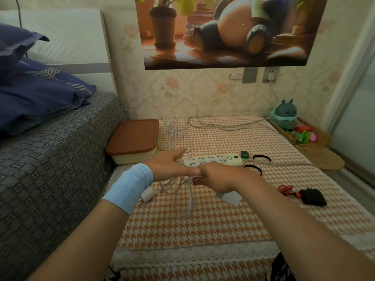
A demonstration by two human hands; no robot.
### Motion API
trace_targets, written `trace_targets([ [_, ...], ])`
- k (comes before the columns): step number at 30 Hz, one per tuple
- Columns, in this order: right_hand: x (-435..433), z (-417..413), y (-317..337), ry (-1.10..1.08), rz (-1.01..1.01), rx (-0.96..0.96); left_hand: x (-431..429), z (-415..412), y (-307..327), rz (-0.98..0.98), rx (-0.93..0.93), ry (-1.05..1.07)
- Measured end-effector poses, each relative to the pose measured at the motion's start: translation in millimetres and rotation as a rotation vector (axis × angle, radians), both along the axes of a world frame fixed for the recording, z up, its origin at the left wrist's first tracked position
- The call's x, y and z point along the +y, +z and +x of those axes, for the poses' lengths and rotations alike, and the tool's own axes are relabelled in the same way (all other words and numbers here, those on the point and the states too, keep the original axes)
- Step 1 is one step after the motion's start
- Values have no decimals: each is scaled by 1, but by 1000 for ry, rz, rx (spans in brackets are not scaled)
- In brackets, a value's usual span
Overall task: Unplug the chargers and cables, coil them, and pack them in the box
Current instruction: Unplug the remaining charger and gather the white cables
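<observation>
Our left hand (172, 166) is flat, with the fingers straight and the thumb out. Our right hand (215, 175) touches its fingertips, and its fingers are curled tight round the white cable (186, 191). The cable hangs down in loose loops right under where the two hands meet. We cannot tell if it goes round the left fingers.

A white plug (147, 196) lies just under our left wrist. A white charger (231, 198) lies just under our right wrist. The power strip (213, 160) is just behind the hands. The box (132, 142) sits behind our left hand with its brown lid on. More cables (174, 130) lie further back. Well off to the right of our right hand lies a black charger (312, 196) with a red cable (285, 189).
</observation>
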State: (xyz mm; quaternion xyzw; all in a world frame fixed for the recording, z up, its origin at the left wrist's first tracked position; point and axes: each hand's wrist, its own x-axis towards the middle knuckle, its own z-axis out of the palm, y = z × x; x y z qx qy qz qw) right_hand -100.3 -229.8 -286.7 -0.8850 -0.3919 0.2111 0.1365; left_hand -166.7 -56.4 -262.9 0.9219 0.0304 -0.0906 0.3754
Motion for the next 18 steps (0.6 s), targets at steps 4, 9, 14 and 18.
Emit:
trace_targets([
  [4, 4, -8, 9, 61, 13, -48, -1, 2, -6, 62, 52, 10],
  [9, -3, -6, 8, 21, 67, -67, 4, 4, -11, -56, 267, -126],
  [14, -6, -3, 8, -40, 159, -78, -3, 10, -16, 11, 239, -165],
  [18, -9, 5, 8, -162, 302, -98, -8, 17, -32, -208, 79, -52],
])
